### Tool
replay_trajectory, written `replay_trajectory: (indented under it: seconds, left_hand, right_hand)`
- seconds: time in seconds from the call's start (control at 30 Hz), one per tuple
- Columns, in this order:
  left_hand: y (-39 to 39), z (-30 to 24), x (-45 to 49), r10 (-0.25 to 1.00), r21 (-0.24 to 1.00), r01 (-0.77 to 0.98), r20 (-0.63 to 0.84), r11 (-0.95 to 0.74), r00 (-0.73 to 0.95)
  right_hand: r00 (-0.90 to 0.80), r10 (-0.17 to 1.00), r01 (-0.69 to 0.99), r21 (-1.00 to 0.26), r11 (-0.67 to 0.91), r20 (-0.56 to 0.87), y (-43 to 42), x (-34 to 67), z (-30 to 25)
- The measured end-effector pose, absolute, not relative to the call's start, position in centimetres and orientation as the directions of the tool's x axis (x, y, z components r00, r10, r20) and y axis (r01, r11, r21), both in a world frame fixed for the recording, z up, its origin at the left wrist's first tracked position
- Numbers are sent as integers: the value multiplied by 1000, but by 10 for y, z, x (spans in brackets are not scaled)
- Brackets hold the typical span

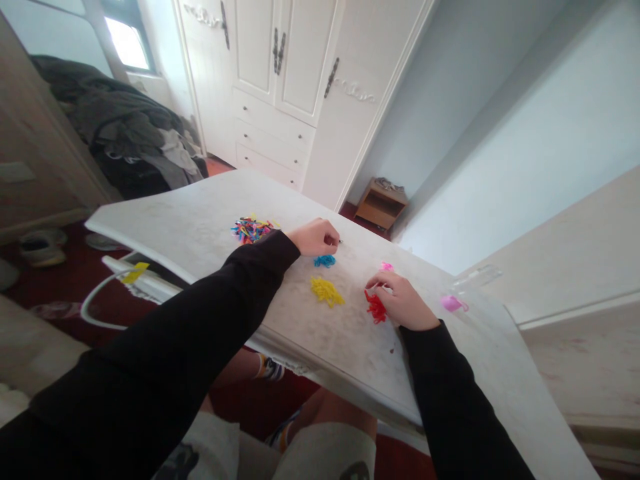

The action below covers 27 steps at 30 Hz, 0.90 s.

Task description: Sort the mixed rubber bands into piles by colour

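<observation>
Small stringy pieces that look like rubber bands lie in colour heaps on the white table point(300, 320). My left hand point(316, 237) is closed just above the blue heap point(325, 261). A tiny dark bit shows by its fingertips, and whatever they pinch is hidden. My right hand point(403, 300) has its fingers pressed together at the red heap point(376, 309); what it grips is too small to make out. Between the hands sits a yellow heap point(327, 291). Beyond my right hand is a pink heap point(387, 266). A mixed-colour heap point(251, 229) lies left of my left hand, partly behind the sleeve.
At the table's right are a pink object point(453, 303) and a clear plastic container point(477, 279). A white cable point(86, 303) loops by an open drawer at the left edge. Behind stand a white wardrobe point(275, 107), a small wooden cabinet point(380, 205) and piled clothes point(125, 130).
</observation>
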<state>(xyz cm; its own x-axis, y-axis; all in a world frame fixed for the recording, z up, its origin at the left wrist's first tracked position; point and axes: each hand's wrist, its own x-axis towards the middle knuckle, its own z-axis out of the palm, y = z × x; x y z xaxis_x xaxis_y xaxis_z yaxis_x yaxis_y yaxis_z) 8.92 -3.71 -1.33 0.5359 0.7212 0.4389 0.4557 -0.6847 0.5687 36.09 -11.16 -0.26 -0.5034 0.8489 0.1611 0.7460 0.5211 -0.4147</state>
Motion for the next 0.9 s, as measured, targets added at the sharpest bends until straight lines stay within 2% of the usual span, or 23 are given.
replay_trajectory:
  seconds: [0.23,0.43,0.53,0.63,0.7,0.77,0.83,0.9]
  left_hand:
    - [-36,-13,88,717,564,453,448,-690,535]
    - [-38,-13,91,728,561,475,430,-679,533]
    - [-36,-11,90,761,520,557,416,-648,497]
    - [-29,-5,75,856,473,744,446,-473,261]
    - [-26,-1,55,892,481,843,452,-240,-4]
    - [-24,1,34,886,503,865,398,4,-236]
    - [-25,0,15,895,476,866,305,152,-325]
    - [-27,-4,4,920,430,881,229,198,-319]
  right_hand:
    - [-529,842,760,-382,525,107,-111,361,-3]
    - [-501,837,732,-407,546,220,-113,359,-2]
    - [-492,832,721,-416,554,256,-115,357,-3]
    - [-481,836,724,-419,548,262,-116,357,-3]
    - [-472,842,729,-420,540,262,-116,356,-2]
    - [-469,844,731,-422,536,259,-117,355,-1]
    - [-468,844,732,-420,536,261,-118,354,-1]
    - [-467,843,733,-416,539,269,-119,353,0]
